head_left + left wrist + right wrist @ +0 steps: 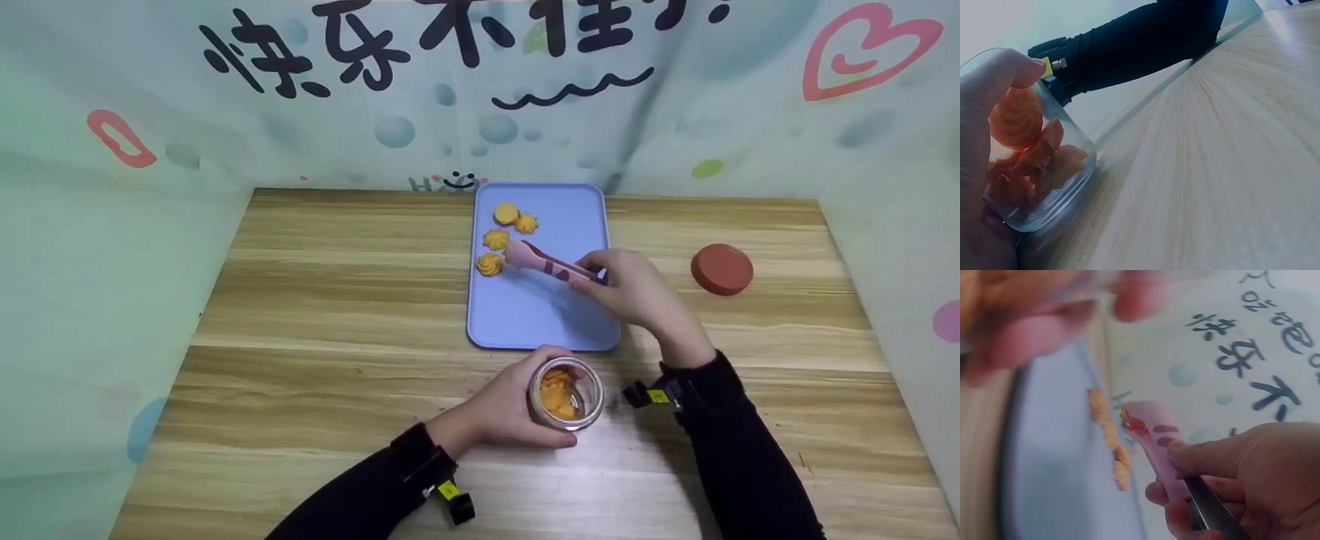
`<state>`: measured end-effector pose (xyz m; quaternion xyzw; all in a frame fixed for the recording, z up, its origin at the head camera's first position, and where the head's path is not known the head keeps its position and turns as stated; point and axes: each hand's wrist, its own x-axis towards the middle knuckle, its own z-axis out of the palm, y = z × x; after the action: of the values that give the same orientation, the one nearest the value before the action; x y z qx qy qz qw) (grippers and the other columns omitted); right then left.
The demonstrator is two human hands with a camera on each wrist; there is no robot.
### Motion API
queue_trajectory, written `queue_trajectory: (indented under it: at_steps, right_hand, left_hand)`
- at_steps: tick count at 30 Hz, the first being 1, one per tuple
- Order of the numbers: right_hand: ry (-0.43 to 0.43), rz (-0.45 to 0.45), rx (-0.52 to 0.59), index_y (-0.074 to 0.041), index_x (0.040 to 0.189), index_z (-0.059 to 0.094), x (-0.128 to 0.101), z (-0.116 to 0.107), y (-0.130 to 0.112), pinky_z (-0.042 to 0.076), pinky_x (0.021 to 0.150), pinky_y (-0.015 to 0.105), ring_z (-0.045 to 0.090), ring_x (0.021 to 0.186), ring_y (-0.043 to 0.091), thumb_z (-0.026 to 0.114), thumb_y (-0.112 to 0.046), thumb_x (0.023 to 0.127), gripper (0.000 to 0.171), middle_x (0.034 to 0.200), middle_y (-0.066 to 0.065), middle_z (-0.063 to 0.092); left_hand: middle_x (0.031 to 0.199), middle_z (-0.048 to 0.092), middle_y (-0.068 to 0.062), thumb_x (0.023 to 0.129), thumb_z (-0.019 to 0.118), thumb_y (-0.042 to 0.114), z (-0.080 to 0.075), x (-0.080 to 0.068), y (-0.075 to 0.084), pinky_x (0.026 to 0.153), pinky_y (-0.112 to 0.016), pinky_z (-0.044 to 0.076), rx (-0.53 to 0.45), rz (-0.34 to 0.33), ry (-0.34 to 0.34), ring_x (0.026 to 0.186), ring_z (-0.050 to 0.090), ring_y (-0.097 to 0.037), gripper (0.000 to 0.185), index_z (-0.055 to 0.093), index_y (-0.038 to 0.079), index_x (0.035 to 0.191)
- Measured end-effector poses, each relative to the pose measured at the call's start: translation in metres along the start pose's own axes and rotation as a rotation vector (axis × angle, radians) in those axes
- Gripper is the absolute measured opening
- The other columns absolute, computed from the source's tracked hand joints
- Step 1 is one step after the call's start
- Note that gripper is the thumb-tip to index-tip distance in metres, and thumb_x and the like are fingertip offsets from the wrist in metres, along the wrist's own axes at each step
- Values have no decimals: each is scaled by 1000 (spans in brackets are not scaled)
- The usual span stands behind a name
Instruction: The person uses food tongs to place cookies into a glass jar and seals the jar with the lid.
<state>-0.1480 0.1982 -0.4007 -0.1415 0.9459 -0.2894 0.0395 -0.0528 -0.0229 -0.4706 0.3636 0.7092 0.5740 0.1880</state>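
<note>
My left hand point(510, 401) grips a small glass jar point(566, 394) of orange cookies, tilted on the wooden table just in front of the blue tray point(540, 322). In the left wrist view the jar point(1050, 169) lies against my palm, thumb over its rim. My right hand point(626, 285) pinches the handle of a pink spoon point(540, 261) over the tray. Its bowl sits beside several cookies point(496, 240) at the tray's far left. The right wrist view shows the spoon point(1151, 427) with an orange bit at its bowl's edge, next to the cookies point(1109, 433).
A round red lid point(721, 268) lies on the table to the right of the tray. Printed fabric walls close in the table on the left, back and right. Bare wood point(315, 315) spreads to the left of the tray.
</note>
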Motion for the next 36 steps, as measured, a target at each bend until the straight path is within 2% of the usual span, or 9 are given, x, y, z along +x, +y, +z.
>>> queue_trajectory:
  at_steps: [3,8,13,17,22,30,36]
  right_hand:
    - [15,10,18,-17,102,70,-4,-12,1,42,57,29,52,65,17,65,-38,88,26,80,2,65]
    - [35,14,60,-18,104,68,-15,-34,-1,46,49,28,56,62,16,62,-43,89,30,79,3,65]
    - [109,-22,42,-24,101,69,-34,-60,-8,45,49,25,58,65,12,64,-45,87,25,76,-4,66]
    - [126,-72,63,-30,96,70,-53,-79,-16,43,44,24,57,58,10,68,-41,85,16,69,-7,65]
    - [106,-164,71,-31,92,69,-74,-96,-25,42,44,21,54,54,8,70,-33,85,7,68,-9,64]
    - [2,-363,-102,-33,96,66,-111,-119,-33,37,48,12,47,55,-1,72,-24,84,16,71,-19,56]
    - [-51,-416,-171,-35,95,65,-133,-119,-46,35,51,7,44,56,-6,73,-25,84,17,75,-24,53]
  left_hand:
    - [127,56,-3,63,88,29,-3,-1,11,107,-28,41,-12,3,-12,119,54,-19,87,38,25,133]
    - [128,56,-6,64,88,27,-3,-1,13,108,-27,41,-26,-3,-32,121,54,-24,87,37,22,134]
    - [128,56,-2,62,89,32,1,0,2,108,-28,41,-31,-8,-12,120,54,-19,88,37,28,133]
    - [126,55,6,59,88,42,4,1,-14,107,-27,42,6,-7,6,118,54,-10,90,36,33,132]
    - [126,55,9,58,87,47,5,1,-23,106,-28,43,29,21,22,117,54,-9,92,36,34,133]
    - [127,54,13,57,87,48,5,2,-23,107,-28,42,44,11,21,117,54,-7,95,35,34,134]
    - [128,54,9,59,87,45,5,2,-25,105,-29,44,26,9,3,117,54,-7,94,34,34,136]
